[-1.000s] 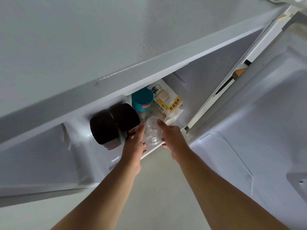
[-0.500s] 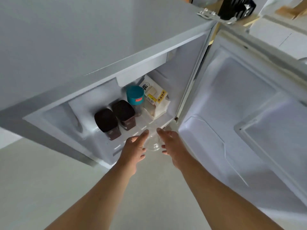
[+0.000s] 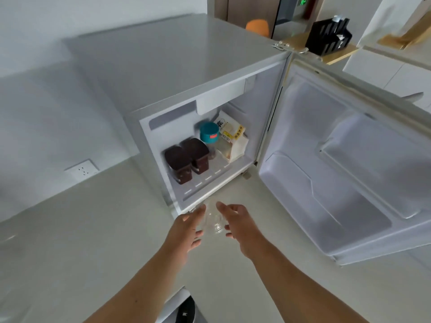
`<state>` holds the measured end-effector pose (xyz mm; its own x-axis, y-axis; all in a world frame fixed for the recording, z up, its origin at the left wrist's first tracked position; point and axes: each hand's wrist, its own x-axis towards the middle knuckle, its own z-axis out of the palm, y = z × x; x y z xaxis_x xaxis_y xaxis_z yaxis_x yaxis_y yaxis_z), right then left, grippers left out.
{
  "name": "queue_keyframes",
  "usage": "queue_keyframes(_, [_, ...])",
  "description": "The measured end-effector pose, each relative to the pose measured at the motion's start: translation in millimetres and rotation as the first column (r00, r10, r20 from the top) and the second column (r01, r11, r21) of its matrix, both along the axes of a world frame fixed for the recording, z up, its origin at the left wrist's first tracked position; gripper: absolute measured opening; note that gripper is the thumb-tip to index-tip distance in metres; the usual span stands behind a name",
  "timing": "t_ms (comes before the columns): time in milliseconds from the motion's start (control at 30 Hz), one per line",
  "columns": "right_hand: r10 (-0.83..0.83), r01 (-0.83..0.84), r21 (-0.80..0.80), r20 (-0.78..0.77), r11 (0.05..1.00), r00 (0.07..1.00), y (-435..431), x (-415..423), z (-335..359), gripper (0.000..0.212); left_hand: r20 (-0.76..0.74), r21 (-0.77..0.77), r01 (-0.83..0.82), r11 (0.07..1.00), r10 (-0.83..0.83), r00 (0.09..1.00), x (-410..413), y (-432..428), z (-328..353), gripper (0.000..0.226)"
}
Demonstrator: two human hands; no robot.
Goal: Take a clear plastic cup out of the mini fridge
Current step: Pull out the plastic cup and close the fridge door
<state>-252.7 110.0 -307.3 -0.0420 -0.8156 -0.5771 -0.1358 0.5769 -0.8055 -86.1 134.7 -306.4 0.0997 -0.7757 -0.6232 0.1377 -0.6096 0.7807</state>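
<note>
Currently the clear plastic cup (image 3: 213, 223) is outside the small grey mini fridge (image 3: 163, 73), just in front of its lower front edge, above the pale floor (image 3: 93, 229). It is pinched between both hands. Left hand (image 3: 186, 229) presses on the cup's left side, fingers extended and loosely spread, not curled around it. Right hand (image 3: 240, 226) presses on the cup's right side, fingers likewise mostly straight, thumb pointing toward the fridge. Cup orientation is hard to read through the transparent wall; cannot tell which end faces up.

White fridge door (image 3: 349, 171) is swung fully open to the fridge's right. Inside the fridge, on its floor: two dark brown square-lidded tubs (image 3: 186, 159) side by side at front left, a teal round-lidded jar (image 3: 209, 134) behind them, and a clear bag of bread with a yellow-and-white label (image 3: 233, 141) leaning against the right inner wall. White wall socket (image 3: 82, 170) sits left of the fridge, low on the wall.
</note>
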Motion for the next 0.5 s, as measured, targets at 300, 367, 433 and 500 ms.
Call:
queue_keyframes(300, [0.038, -0.041, 0.062, 0.040, 0.997, 0.998, 34.2, 71.1, -25.8, 0.082, 0.003, 0.067, -0.033, 0.997, 0.033, 0.999, 73.7, 39.4, -25.3, 0.047])
queue_keyframes(367, [0.037, -0.041, 0.079, 0.049, 0.996, 0.998, 34.4, 92.6, -32.0, 0.082, -0.005, 0.084, -0.039, 0.996, 0.039, 0.999, 93.6, 40.4, -29.9, 0.055])
queue_keyframes(433, [0.031, -0.036, 0.094, 0.058, 0.995, 0.998, 32.1, 115.4, -36.8, 0.082, -0.012, 0.088, -0.040, 0.995, 0.041, 0.999, 115.5, 38.1, -33.8, 0.059])
queue_keyframes(500, [0.020, -0.027, 0.111, 0.068, 0.993, 0.997, 28.1, 138.5, -41.5, 0.082, -0.009, 0.081, -0.036, 0.996, 0.037, 0.999, 137.8, 32.5, -37.8, 0.060])
